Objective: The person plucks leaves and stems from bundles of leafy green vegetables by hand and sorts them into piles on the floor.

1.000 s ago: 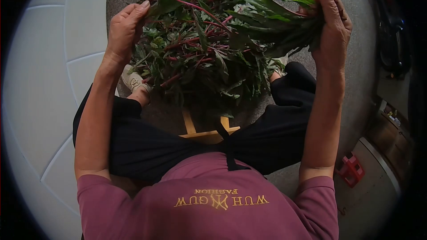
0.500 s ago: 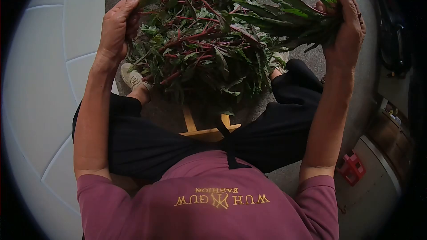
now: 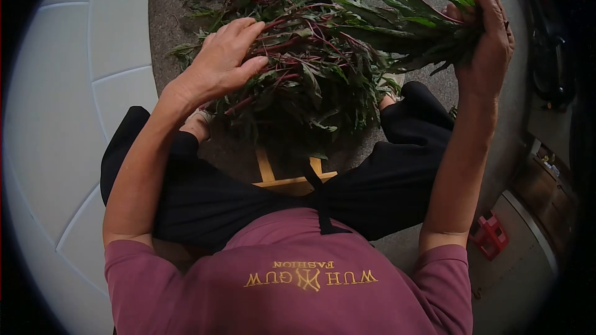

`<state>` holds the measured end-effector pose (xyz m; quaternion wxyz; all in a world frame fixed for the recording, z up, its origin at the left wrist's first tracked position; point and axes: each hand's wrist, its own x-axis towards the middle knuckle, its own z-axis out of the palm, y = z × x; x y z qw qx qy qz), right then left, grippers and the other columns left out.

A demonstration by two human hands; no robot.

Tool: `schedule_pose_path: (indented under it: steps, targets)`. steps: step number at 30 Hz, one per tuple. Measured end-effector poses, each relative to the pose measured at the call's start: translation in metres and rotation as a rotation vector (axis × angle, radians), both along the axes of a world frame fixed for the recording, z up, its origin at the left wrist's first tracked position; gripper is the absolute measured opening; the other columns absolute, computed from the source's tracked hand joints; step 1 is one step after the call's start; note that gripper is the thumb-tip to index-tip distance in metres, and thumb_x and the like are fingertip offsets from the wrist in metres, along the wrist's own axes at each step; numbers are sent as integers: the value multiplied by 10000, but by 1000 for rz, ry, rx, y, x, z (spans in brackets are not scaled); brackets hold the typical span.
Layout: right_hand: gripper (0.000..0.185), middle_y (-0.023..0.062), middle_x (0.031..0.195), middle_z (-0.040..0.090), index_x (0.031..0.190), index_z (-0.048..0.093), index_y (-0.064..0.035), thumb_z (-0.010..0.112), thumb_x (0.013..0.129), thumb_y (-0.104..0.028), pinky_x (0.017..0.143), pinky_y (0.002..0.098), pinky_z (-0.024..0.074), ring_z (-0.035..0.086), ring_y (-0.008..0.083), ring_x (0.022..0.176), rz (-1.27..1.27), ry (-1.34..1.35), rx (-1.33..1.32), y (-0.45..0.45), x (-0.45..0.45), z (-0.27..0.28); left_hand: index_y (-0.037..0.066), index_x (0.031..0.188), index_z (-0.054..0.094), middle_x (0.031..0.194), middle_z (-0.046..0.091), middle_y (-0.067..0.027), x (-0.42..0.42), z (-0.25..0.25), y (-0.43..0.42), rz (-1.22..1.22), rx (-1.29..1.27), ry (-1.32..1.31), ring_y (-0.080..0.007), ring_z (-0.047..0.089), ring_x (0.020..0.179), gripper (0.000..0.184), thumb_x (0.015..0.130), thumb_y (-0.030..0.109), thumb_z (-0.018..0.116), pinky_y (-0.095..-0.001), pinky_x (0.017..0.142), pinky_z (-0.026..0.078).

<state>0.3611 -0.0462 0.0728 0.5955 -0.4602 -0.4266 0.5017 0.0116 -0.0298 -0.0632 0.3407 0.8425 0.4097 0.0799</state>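
A big heap of leafy plants with red stems (image 3: 292, 102) lies on the ground between my feet. Over its left side is my left hand (image 3: 226, 56), thumb apart from the outstretched fingers. The fingertips reach the red stems, but whether they touch them I cannot tell. At the upper right, my right hand (image 3: 487, 40) is closed around a bunch of leafy stems (image 3: 416, 28). The leaves of this bunch point left, over the heap's right edge. Inside the right fist the stem ends are mostly hidden.
A yellow wooden stool (image 3: 292, 184) shows between my legs. Pale floor tiles (image 3: 56, 124) lie to the left, beside dark rough ground (image 3: 167, 31). A red plastic stool (image 3: 490, 236) stands at the lower right, and a dark object (image 3: 552, 68) stands at the far right.
My left hand has come down and right from the heap's upper left, and its curled fingers have opened out. The right hand with its bunch has hardly moved.
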Motion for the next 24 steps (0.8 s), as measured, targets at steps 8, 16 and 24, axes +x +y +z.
schedule_pose_path:
  steps: [8,16,24]
  targets:
    - [142,52,799,654,959,657,-31,631,933,-168,679,302,583,670,158,686,-800,-345,-255,22,-56,-3,25,1289,505,1268,499,-188,0,-1,-13,-172,-95,177,-364,493,1162,490,912,333,561,-445,960,399]
    - [149,67,812,676,996,666,-43,633,934,-174,653,310,573,689,176,700,47,281,-96,16,-15,-6,12,1246,521,1185,549,-175,-1,0,-9,-201,-143,258,-380,533,1056,425,920,280,572,-438,900,443]
    - [189,125,947,671,1084,629,-19,591,948,-145,741,331,564,684,207,823,-164,-39,-61,8,-48,1,26,1228,534,1128,558,-173,-1,3,-9,-212,-147,289,-374,541,1014,401,919,279,572,-440,871,446]
